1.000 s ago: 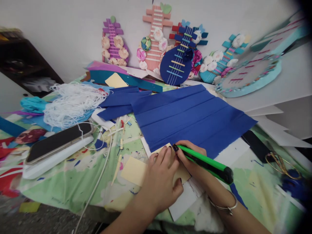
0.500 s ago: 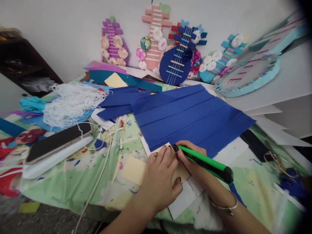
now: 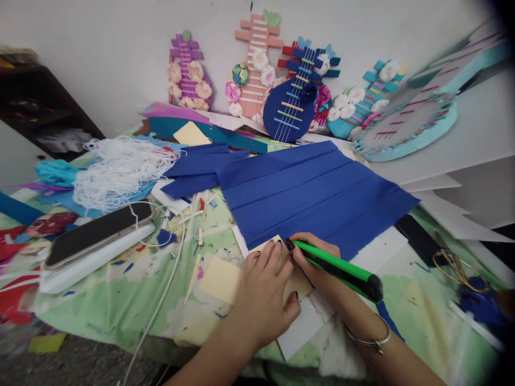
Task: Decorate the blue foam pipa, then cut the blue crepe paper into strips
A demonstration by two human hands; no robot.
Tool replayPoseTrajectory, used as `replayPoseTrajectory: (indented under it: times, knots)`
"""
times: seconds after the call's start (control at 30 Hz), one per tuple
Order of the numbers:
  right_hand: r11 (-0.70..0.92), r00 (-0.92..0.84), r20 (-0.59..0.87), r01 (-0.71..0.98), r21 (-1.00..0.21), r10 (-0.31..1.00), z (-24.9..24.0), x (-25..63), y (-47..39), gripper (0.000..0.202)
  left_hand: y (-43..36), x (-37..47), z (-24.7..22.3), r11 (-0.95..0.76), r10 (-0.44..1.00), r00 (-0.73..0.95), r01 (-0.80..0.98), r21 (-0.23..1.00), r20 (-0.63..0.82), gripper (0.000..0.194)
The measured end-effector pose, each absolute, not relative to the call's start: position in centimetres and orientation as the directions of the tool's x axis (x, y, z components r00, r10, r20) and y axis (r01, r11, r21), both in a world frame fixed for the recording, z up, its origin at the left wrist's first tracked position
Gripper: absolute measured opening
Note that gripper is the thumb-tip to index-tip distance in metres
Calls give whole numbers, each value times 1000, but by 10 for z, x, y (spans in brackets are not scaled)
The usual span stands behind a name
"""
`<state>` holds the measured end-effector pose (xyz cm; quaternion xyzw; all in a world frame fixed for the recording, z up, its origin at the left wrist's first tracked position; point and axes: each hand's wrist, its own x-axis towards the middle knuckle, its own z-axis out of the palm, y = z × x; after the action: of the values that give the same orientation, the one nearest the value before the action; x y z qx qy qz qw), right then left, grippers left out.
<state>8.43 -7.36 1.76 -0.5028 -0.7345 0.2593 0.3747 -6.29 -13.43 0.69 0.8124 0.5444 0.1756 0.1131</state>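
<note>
My left hand [image 3: 267, 292] lies spread on a pale yellow paper piece [image 3: 300, 284], fingertips near its upper edge. Beside it, my right hand [image 3: 316, 260] is wrapped round a green and black cutter [image 3: 341, 268]; the front end, by my fingertips at the paper's edge, is mostly hidden. White paper [image 3: 300, 329] shows under the yellow piece. Just beyond both hands a creased dark blue sheet [image 3: 306, 187] is spread out. Another yellow piece [image 3: 221, 280] rests left of my left hand.
A phone [image 3: 98, 233] on a white box and a white cable [image 3: 161, 295] lie left, below tangled white string [image 3: 120, 171]. Decorated paper instruments [image 3: 289, 107] lean on the wall. Scissors [image 3: 458, 268] and a black object [image 3: 418, 241] lie right.
Both hands and the cutter hold almost the same place. The whole view has shifted very slightly.
</note>
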Motion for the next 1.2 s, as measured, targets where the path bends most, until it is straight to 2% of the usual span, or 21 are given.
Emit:
replayPoseTrajectory:
  times: [0.93,1.2]
  knots:
    - [419,-250,337,576,-702,908,19,87,-74,12,-134,-64,6,-383,924,352,849,363,151,54]
    - [411,-234,339,581,-703,911,19,85,-74,13,-135,-64,3,-383,924,351,853,355,152,61]
